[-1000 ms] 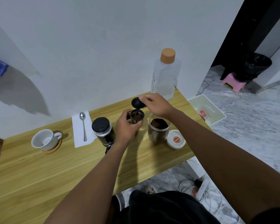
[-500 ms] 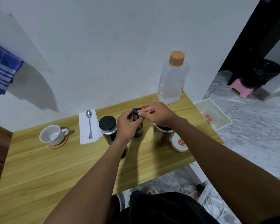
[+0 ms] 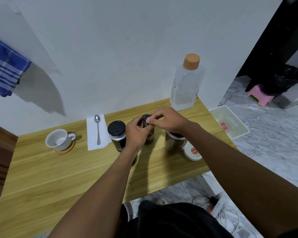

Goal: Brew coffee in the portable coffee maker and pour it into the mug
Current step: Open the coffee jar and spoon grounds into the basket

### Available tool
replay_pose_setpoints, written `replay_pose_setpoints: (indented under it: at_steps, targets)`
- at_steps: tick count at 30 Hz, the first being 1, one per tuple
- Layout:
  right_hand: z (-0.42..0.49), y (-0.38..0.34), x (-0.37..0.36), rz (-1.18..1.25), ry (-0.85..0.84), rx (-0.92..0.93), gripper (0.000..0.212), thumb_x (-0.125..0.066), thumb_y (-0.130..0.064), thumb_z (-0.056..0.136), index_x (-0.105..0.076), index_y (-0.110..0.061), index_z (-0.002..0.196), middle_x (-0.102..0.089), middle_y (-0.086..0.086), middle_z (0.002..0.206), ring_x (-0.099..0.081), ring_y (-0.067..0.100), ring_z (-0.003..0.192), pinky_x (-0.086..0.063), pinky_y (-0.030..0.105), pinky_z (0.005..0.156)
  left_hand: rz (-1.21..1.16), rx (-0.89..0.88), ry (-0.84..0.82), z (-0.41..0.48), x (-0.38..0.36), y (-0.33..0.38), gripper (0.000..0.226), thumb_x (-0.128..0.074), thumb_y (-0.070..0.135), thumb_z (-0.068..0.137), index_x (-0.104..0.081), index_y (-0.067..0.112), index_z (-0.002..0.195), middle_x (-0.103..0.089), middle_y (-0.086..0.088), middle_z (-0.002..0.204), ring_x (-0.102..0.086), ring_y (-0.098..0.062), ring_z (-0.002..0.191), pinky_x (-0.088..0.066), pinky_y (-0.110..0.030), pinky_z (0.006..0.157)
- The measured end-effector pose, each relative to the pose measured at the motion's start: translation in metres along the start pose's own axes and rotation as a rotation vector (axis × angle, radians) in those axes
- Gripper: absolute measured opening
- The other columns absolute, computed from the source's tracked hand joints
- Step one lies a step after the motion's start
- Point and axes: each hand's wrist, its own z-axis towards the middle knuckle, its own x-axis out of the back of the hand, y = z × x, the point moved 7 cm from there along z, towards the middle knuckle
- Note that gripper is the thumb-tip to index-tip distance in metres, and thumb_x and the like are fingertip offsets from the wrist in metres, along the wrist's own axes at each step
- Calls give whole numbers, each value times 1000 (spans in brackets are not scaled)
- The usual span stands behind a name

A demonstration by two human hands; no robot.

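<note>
Since the earlier frame the black cap [image 3: 147,117] has come down onto the small filter capsule [image 3: 148,133], at frame centre. Left to right: the mug [image 3: 58,139] on its coaster, spoon [image 3: 97,127] on a napkin, then the coffee maker [image 3: 117,135]. The left hand [image 3: 136,134] wraps the capsule; the right hand [image 3: 167,119] pinches the cap. Light, rigid, probably slick: hold its sides. The open coffee jar [image 3: 175,140] crowds the right, so tipping is a risk.

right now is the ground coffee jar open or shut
Open: the ground coffee jar shows dark grounds at its uncovered mouth, and its white lid lies on the table beside it.
</note>
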Motion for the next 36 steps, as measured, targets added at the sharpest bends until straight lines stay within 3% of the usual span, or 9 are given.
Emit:
replay_pose_setpoints:
  at_steps: [7,10,12,15,20,26,28,31,36]
  targets:
    - [6,-7,-1,51,93,-5,6,-77,-36,82,-79,-31,79,-75,-12,79,-69,5,79,-54,24,69,188,-91,-47,2,19,9,35,-86,27,77,-74,22,110,-72,3,94,-66,-15,91,-55,-31,82]
    - [6,-6,-11,81,118,-28,12,-78,-38,79,-78,-28,84,-74,-13,82,-68,2,77,-53,17,64,345,-172,36,-10,45,5,49,-87,34,76,-71,17,120,-67,5,97,-64,-11,90,-52,-19,81]
    - [6,-5,-22,57,101,-36,17,-78,-41,78,-77,-27,88,-73,-15,87,-66,0,80,-52,15,66,417,-232,136,-26,68,-2,41,-84,31,80,-72,12,114,-66,5,94,-63,-9,86,-51,-16,78]
    - [5,-2,-44,39,30,-47,20,-81,-38,77,-74,-27,92,-69,-15,91,-65,-1,82,-53,15,68,485,-273,238,-49,98,-18,20,-80,21,84,-72,10,98,-66,2,82,-60,-12,72,-53,-31,66]
    - [-3,2,-91,-53,-111,52,31,-83,-19,77,-73,-9,104,-67,7,98,-67,24,93,-57,41,85,526,30,268,-75,128,-82,27,-76,30,86,-69,13,106,-63,-2,84,-60,-20,78,-51,-38,66]
    - [-9,4,-126,-208,-174,229,40,-84,-13,75,-71,0,110,-70,13,103,-62,19,91,-55,32,83,435,508,-96,-85,89,-159,88,-87,35,75,-41,8,145,-52,-14,137,-54,-28,122,-47,-35,98]
    - [-3,7,-134,-237,-197,215,40,-83,-15,75,-70,-2,111,-70,12,107,-63,22,97,-51,31,87,386,542,-90,-85,78,-166,88,-92,39,66,-45,12,136,-57,-9,132,-57,-28,121,-50,-41,101]
    - [-1,11,-143,-230,-209,206,40,-82,-13,74,-69,-4,111,-69,9,107,-62,22,100,-49,32,90,372,543,17,-84,71,-167,74,-92,46,58,-49,18,112,-65,-2,112,-65,-25,103,-56,-46,86]
    - [-1,19,-148,-219,-215,202,44,-82,-10,74,-66,-6,115,-65,9,113,-60,20,105,-49,26,88,382,530,100,-81,70,-167,62,-78,58,57,-44,25,97,-66,2,94,-65,-24,84,-56,-44,70]
